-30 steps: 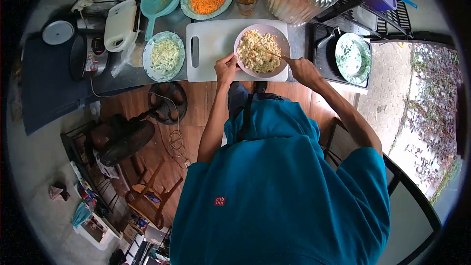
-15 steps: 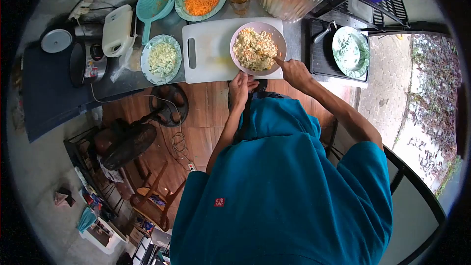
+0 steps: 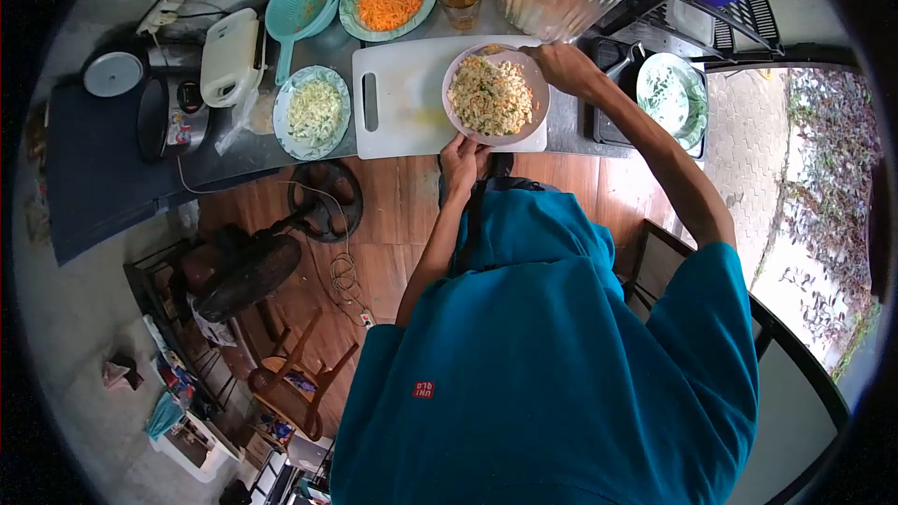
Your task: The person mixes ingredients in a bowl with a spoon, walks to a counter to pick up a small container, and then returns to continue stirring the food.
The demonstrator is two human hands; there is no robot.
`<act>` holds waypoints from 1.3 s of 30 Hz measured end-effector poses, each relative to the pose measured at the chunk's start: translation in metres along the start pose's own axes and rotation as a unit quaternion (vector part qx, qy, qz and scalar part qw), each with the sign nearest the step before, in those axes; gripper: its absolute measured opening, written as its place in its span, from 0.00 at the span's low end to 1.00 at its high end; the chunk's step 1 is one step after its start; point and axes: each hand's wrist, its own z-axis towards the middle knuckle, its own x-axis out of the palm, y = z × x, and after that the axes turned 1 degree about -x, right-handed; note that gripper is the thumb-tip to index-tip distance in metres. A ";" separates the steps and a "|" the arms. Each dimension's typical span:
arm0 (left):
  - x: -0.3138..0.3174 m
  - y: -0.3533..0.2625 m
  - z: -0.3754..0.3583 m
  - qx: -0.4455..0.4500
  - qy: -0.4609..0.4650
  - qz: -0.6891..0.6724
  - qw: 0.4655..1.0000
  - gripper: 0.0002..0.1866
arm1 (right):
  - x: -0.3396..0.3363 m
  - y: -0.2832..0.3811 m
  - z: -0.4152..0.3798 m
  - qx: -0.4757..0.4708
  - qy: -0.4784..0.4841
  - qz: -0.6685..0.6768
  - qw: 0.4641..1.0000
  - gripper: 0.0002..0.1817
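A pink bowl (image 3: 451, 113) holding a crumbly white, orange and green mixture (image 3: 490, 98) rests on the white cutting board (image 3: 402, 103). My left hand (image 3: 460, 166) grips the bowl's near rim, its fingers partly hidden by the bowl. At the bowl's far right edge, my right hand (image 3: 563, 67) is closed round the handle of a spoon. The spoon (image 3: 494, 50) lies with its head at the far inner rim, above the mixture. Left of the board sits a plate of chopped pale green vegetable (image 3: 313, 112).
Behind the board stand a plate of grated carrot (image 3: 390, 2), a glass (image 3: 459, 0) and a large ribbed jar (image 3: 552, 0). A green strainer (image 3: 301, 9) is at back left. To the right, a patterned plate (image 3: 670, 98) sits on a black tray.
My right hand has moved away from me, carrying the spoon from the mixture's near right part to the bowl's far rim. My left hand still holds the near rim.
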 end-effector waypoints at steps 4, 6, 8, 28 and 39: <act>-0.007 0.002 0.007 0.032 0.009 0.035 0.999 0.16 | 0.008 0.009 -0.006 -0.123 -0.058 -0.024 0.990 0.07; -0.010 -0.002 0.009 -0.001 0.027 0.054 0.998 0.17 | 0.000 0.019 -0.016 -0.101 0.008 -0.078 0.992 0.11; -0.014 -0.002 0.013 0.006 0.037 0.053 0.998 0.17 | -0.014 0.029 -0.037 -0.133 0.002 -0.084 0.987 0.18; -0.031 -0.048 0.074 -0.020 0.181 0.222 0.958 0.16 | 0.027 0.082 -0.075 0.298 -0.027 0.115 0.947 0.16; -0.025 -0.056 0.106 -0.063 0.285 0.253 0.922 0.17 | 0.052 0.108 -0.101 0.489 -0.121 0.273 0.820 0.14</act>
